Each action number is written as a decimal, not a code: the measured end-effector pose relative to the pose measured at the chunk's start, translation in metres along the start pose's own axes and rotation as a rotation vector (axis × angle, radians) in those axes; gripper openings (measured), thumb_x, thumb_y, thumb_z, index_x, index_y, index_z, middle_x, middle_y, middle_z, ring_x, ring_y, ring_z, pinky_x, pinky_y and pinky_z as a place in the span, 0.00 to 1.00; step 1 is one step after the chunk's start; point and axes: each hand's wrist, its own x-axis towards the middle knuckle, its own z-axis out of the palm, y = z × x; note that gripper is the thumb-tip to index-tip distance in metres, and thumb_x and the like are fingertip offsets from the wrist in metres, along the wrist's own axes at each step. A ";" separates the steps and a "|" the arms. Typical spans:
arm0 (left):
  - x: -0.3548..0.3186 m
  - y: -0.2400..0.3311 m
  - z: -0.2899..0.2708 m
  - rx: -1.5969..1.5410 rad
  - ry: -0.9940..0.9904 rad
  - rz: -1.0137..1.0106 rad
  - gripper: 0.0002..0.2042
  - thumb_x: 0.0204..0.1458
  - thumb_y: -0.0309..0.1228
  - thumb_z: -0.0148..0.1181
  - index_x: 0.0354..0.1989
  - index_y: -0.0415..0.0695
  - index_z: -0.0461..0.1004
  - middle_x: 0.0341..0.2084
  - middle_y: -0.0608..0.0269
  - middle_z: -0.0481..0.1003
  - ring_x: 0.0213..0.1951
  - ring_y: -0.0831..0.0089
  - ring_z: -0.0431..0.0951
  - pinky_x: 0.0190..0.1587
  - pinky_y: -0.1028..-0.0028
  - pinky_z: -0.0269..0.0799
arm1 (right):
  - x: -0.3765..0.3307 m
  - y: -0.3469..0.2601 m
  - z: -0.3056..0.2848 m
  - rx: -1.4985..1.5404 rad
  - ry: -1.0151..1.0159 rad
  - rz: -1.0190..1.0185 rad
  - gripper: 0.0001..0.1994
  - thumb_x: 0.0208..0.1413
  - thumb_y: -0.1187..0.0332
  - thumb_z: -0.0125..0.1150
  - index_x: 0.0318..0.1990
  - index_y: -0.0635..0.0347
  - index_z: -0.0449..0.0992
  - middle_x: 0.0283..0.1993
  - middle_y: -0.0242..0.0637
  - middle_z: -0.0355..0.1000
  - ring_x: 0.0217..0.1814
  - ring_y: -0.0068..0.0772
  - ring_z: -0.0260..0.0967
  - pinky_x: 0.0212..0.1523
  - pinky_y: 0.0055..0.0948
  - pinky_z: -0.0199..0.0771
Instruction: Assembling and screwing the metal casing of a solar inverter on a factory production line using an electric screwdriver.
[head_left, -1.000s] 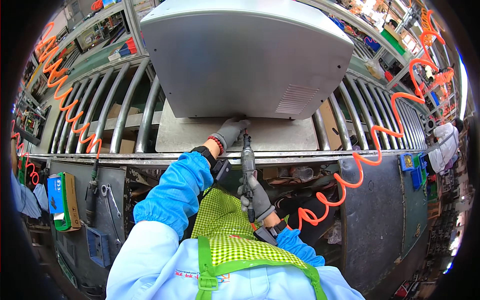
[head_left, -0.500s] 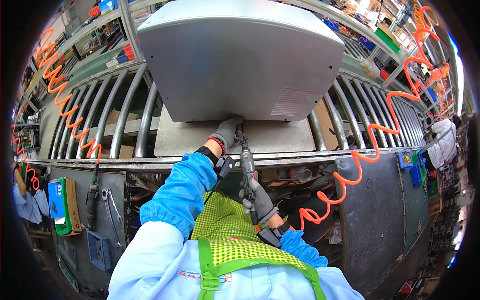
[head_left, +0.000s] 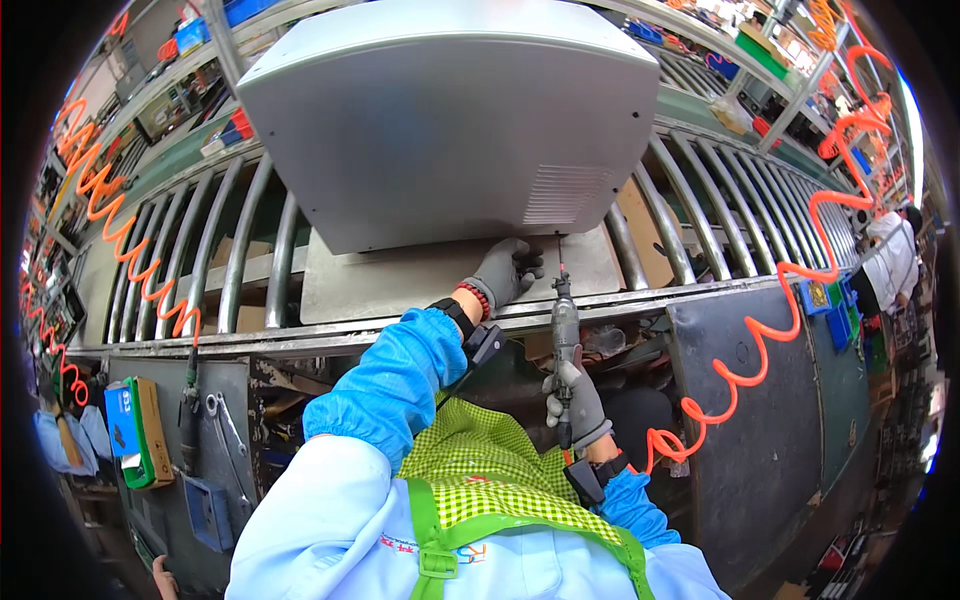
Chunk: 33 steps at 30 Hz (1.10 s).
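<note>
My right hand point(head_left: 582, 405), in a grey glove, is wrapped round a dark air screwdriver point(head_left: 565, 328). The screwdriver points away from me, its thin bit reaching the lower front edge of a large grey metal cabinet point(head_left: 440, 140). The bit meets that edge below the vent slots, near its right part; any screw at the tip is too small to make out. Just left of the bit, my gloved left hand point(head_left: 503, 272) hovers over the metal plate point(head_left: 375, 290) under the cabinet. Its fingers are partly curled and apart, with nothing visible between them.
A roller conveyor point(head_left: 705, 200) runs on both sides of the cabinet. An orange coiled hose point(head_left: 740, 378) hangs at right, another point(head_left: 125, 235) at left. Wrenches point(head_left: 228, 435), a blue bin point(head_left: 207, 510) and a box point(head_left: 140, 430) lie at left. A person point(head_left: 888, 260) is at far right.
Both hands and the screwdriver have moved right along the cabinet's lower edge. My left hand has come away from the bit, its fingers loosened. The view has shifted slightly.
</note>
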 end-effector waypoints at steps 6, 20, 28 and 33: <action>0.026 -0.002 0.036 0.495 0.203 0.102 0.10 0.56 0.42 0.56 0.32 0.49 0.73 0.18 0.72 0.65 0.17 0.81 0.63 0.15 0.80 0.55 | 0.010 -0.018 0.002 -0.147 0.011 0.050 0.15 0.58 0.56 0.54 0.46 0.53 0.66 0.27 0.30 0.66 0.16 0.19 0.60 0.12 0.24 0.66; 0.036 -0.010 0.043 0.804 0.158 0.284 0.11 0.56 0.38 0.56 0.25 0.46 0.70 0.15 0.71 0.64 0.16 0.79 0.61 0.20 0.73 0.56 | 0.028 -0.007 -0.009 -0.177 0.071 -0.003 0.19 0.57 0.55 0.60 0.48 0.57 0.64 0.27 0.31 0.64 0.13 0.19 0.61 0.11 0.23 0.66; 0.038 -0.011 0.043 0.749 0.157 0.309 0.11 0.56 0.36 0.56 0.25 0.46 0.69 0.14 0.71 0.64 0.15 0.80 0.60 0.19 0.74 0.55 | 0.032 -0.009 -0.013 -0.240 0.077 -0.012 0.20 0.57 0.55 0.60 0.48 0.57 0.63 0.26 0.31 0.65 0.13 0.19 0.61 0.11 0.23 0.66; 0.041 -0.013 0.039 0.718 0.157 0.297 0.11 0.56 0.37 0.56 0.24 0.47 0.69 0.14 0.72 0.63 0.15 0.81 0.60 0.19 0.75 0.55 | 0.030 -0.014 -0.012 -0.251 0.087 0.018 0.21 0.57 0.53 0.59 0.49 0.58 0.64 0.27 0.32 0.65 0.13 0.19 0.61 0.11 0.23 0.66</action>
